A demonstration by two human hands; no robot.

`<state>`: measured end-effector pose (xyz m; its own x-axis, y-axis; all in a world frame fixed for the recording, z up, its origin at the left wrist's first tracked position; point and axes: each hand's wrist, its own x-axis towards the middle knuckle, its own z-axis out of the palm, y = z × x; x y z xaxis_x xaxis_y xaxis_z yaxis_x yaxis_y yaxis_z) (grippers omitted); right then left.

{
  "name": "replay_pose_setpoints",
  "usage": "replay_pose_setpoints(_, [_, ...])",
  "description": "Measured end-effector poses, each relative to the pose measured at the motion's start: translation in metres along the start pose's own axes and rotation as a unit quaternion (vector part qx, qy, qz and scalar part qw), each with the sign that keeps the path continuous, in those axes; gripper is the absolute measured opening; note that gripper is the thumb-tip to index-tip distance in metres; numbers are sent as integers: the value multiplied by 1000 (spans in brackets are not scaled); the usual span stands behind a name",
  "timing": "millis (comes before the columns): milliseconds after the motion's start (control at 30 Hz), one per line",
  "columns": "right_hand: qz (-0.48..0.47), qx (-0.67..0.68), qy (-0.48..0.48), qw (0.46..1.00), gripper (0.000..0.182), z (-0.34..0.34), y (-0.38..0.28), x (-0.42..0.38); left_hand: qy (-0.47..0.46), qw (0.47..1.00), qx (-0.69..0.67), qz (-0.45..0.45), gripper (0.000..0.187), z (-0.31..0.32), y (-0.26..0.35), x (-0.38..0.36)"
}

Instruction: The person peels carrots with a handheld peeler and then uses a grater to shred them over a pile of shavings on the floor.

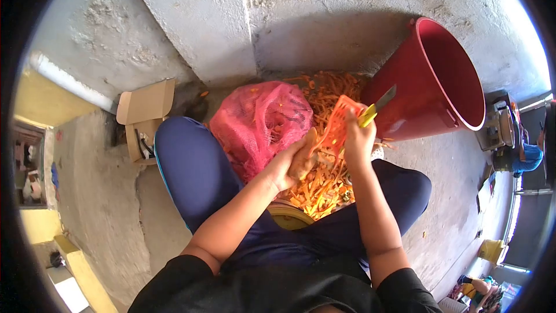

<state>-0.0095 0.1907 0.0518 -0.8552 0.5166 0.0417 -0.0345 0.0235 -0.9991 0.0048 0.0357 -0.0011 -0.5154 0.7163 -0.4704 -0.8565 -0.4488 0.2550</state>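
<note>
My left hand [284, 169] is closed around a brownish, knobbly root vegetable [302, 163], held over a heap of orange peelings [324, 188] between my legs. Close beside it, my right hand [360, 134] grips a knife [376, 108] with a yellow handle, its blade pointing up and to the right. An orange-red slotted plastic piece [339, 120] shows at the fingers of the same hand, on the side facing the vegetable. I cannot tell how that piece is held. Left of the peelings sits a bulging pink mesh sack [260, 122].
A large red bucket [405, 87] leans at the right by the wall. An open cardboard box [145, 116] stands at the left near my knee. Under the peelings shows a yellowish rim [289, 219]. A person in blue [527, 156] is at the far right.
</note>
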Motion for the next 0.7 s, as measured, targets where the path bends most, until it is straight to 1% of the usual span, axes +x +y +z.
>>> replay_pose_setpoints(33, [-8, -36, -28, 999, 15, 5, -8, -13, -19, 1000, -8, 10, 35, -2, 0, 3])
replay_pose_setpoints(67, [38, -27, -69, 997, 17, 7, -17, -24, -38, 999, -16, 18, 35, -2, 0, 5])
replay_pose_setpoints(100, [-16, -54, -73, 996, 16, 10, -13, -28, 53, 998, -41, 13, 35, 27, 3, -7])
replay_pose_setpoints(133, [-68, -81, -78, 991, 15, 11, -7, -30, 44, 998, -52, 4, 34, 26, 2, -6])
replay_pose_setpoints(200, [-62, -89, -94, 990, 15, 12, -3, -32, 26, 997, -76, -12, 33, 20, 0, -3])
replay_pose_setpoints(233, [-60, -92, -103, 989, 15, 12, -2, -32, 36, 997, -74, -10, 33, 20, -1, -3])
replay_pose_setpoints(300, [-68, -116, -107, 985, 15, 11, -3, -32, 56, 996, -71, -3, 33, 23, -3, -3])
replay_pose_setpoints(400, [-80, -155, -98, 980, 15, 9, -8, -33, 0, 1000, -6, 8, 35, 12, -5, -1])
replay_pose_setpoints(433, [-84, -168, -92, 978, 15, 9, -10, -33, 9, 1000, 17, 10, 36, 15, -5, -3])
replay_pose_setpoints(500, [-95, -197, -47, 975, 15, 6, -5, -25, 28, 998, 63, 13, 38, 24, -4, -9])
replay_pose_setpoints(533, [-99, -213, -24, 972, 15, 2, 0, -17, -14, 997, 79, -4, 40, 17, -5, -9])
replay_pose_setpoints(567, [-90, -190, 6, 978, 16, -5, 11, -1, -55, 994, 95, -20, 41, 6, -6, -8])
replay_pose_setpoints(600, [-100, -176, 33, 979, 16, -14, 16, 15, -97, 989, 110, -37, 42, -1, -9, -9])
replay_pose_setpoints(633, [-87, -170, 64, 979, 17, -24, 21, 31, -68, 992, 104, -35, 39, 3, -13, -9])
replay_pose_setpoints(667, [-147, -233, 128, 953, 17, -33, 29, 46, -49, 994, 87, -39, 38, 5, -15, -11])
replay_pose_setpoints(700, [-86, -206, 143, 964, 16, -40, 26, 53, -29, 996, 70, -43, 37, 7, -16, -12])
